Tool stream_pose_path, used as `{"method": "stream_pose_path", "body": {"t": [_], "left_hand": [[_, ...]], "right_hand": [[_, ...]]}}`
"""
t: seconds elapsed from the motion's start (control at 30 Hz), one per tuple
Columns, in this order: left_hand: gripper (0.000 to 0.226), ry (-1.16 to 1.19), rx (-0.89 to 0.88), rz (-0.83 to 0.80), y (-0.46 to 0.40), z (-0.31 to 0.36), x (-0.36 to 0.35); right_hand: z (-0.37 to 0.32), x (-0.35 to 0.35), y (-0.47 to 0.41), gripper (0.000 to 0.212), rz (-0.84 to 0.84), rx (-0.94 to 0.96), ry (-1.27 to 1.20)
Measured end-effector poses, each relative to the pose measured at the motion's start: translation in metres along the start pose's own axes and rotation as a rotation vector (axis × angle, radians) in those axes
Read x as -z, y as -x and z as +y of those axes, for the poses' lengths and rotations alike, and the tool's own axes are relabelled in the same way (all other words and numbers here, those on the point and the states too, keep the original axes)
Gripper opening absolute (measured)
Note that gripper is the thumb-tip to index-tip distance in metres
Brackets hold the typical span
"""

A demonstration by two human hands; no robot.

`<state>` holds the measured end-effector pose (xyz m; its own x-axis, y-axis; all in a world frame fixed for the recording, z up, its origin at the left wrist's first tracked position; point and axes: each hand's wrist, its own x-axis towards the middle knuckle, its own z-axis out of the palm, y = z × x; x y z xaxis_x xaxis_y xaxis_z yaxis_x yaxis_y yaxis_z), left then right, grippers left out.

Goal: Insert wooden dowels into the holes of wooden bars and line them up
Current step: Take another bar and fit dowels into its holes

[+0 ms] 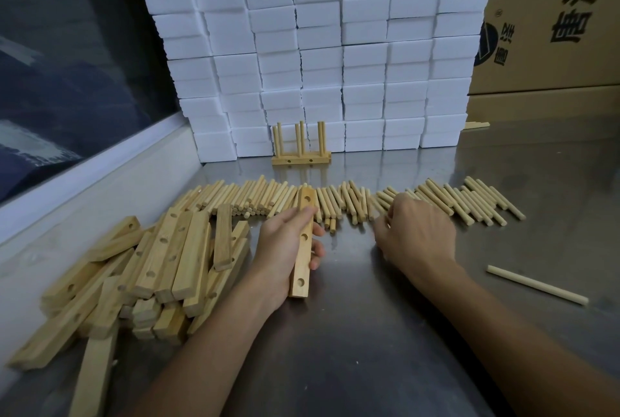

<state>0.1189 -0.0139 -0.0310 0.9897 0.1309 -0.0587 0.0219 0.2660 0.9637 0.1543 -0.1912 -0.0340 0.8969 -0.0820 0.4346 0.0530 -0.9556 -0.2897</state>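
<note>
In the head view, a bar (304,242) is grasped in the left hand (285,249), fingers curled round it, holes facing up, its near end low over the table (369,332). The right hand (416,232) is laid on the dowel row (335,203), fingers bent down into the dowels; whether one is pinched cannot be told, the fingertips being hidden.

A dowel could be fumbled, since the round pegs lie packed and would roll on the smooth metal; one stray dowel (536,285) already lies well apart at the right. A peg offered at a tilt could jam in a hole. The bar pile (151,269) is loosely stacked and could be knocked by the left forearm.

The bars are flat, square-edged, pale grained wood with drilled round holes. The dowels are slim, smooth cylinders. One finished piece (301,148) stands by the white blocks (318,47), which look matte and soft.
</note>
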Motion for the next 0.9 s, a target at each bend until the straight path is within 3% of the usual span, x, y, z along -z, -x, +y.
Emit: {"method": "stream_pose_path", "body": {"t": [0.17,0.27,0.33,0.47,0.7,0.9], "left_hand": [[0.015,-0.056,-0.107,0.038,0.0,0.003,0.001],[0.014,-0.116,-0.161,0.061,-0.001,0.005,0.002],[0.013,-0.197,-0.217,0.069,-0.001,0.006,0.004],[0.015,-0.306,-0.332,0.007,0.001,0.007,0.003],[0.02,-0.378,-0.413,-0.036,0.0,0.004,0.001],[0.023,-0.619,-0.56,-0.029,-0.003,0.002,0.006]], "right_hand": [[0.001,-0.007,0.0,0.011,0.045,0.109,-0.535],[-0.007,-0.01,0.006,0.035,0.028,0.253,-0.685],[-0.013,-0.011,0.01,0.04,0.078,0.347,-0.697],[-0.023,-0.011,0.015,0.019,0.139,0.454,-0.682],[-0.022,-0.008,0.017,0.015,0.209,0.514,-0.625],[-0.023,-0.004,0.018,0.014,0.245,0.565,-0.556]]}}
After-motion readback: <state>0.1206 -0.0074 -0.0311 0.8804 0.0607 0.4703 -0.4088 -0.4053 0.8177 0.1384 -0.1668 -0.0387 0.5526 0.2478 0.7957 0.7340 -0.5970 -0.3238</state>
